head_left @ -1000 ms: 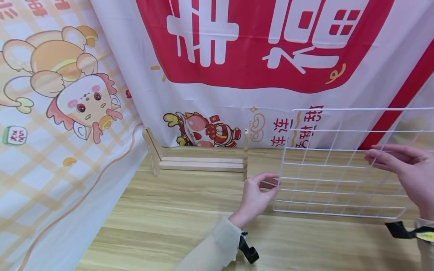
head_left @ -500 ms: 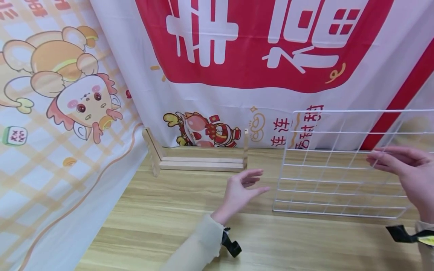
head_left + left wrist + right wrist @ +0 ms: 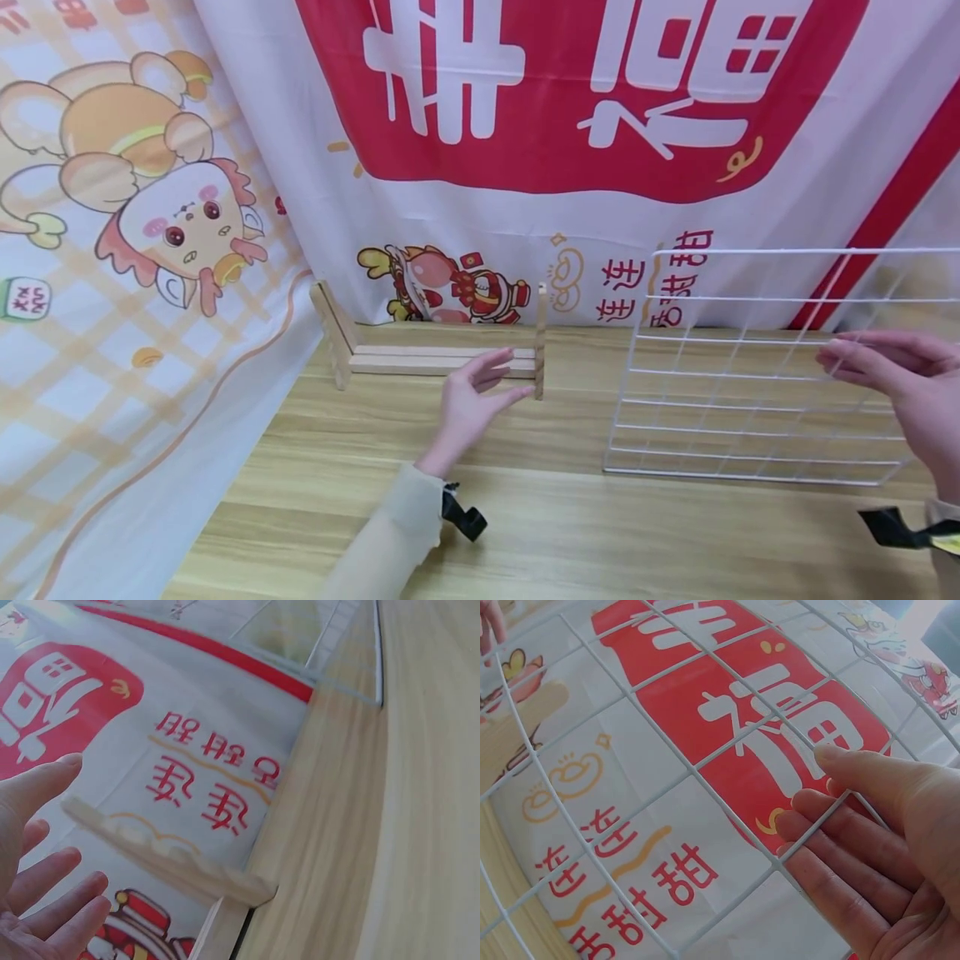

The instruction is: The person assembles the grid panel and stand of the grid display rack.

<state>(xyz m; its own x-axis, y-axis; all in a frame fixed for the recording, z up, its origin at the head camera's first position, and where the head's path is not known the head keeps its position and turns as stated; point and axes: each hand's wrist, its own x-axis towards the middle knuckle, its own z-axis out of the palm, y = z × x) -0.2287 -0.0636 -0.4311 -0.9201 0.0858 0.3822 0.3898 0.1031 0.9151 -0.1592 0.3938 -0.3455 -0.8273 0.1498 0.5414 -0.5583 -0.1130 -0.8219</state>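
Observation:
A white wire grid panel (image 3: 735,477) stands on edge at the right of the head view. My right hand (image 3: 900,375) holds it, thumb on one side of the wires and fingers on the other, as the right wrist view shows of the panel (image 3: 694,769). To the left is a low wooden stand (image 3: 412,360) with two upright ends joined by a crossbar. My left hand (image 3: 474,400) is beside the stand's right end, fingers spread and nothing between them. In the left wrist view, the fingers (image 3: 71,904) are near that upright end (image 3: 172,859).
The wood-grain table (image 3: 525,533) runs back to a white hanging cloth (image 3: 585,217) with red and white lettering. On the left hangs another cloth (image 3: 247,400) with cartoon prints. Black straps (image 3: 465,517) dangle at both wrists.
My left hand has let go of the grid's left edge and moved left to the wooden stand. My right hand keeps hold of the grid, which has barely shifted.

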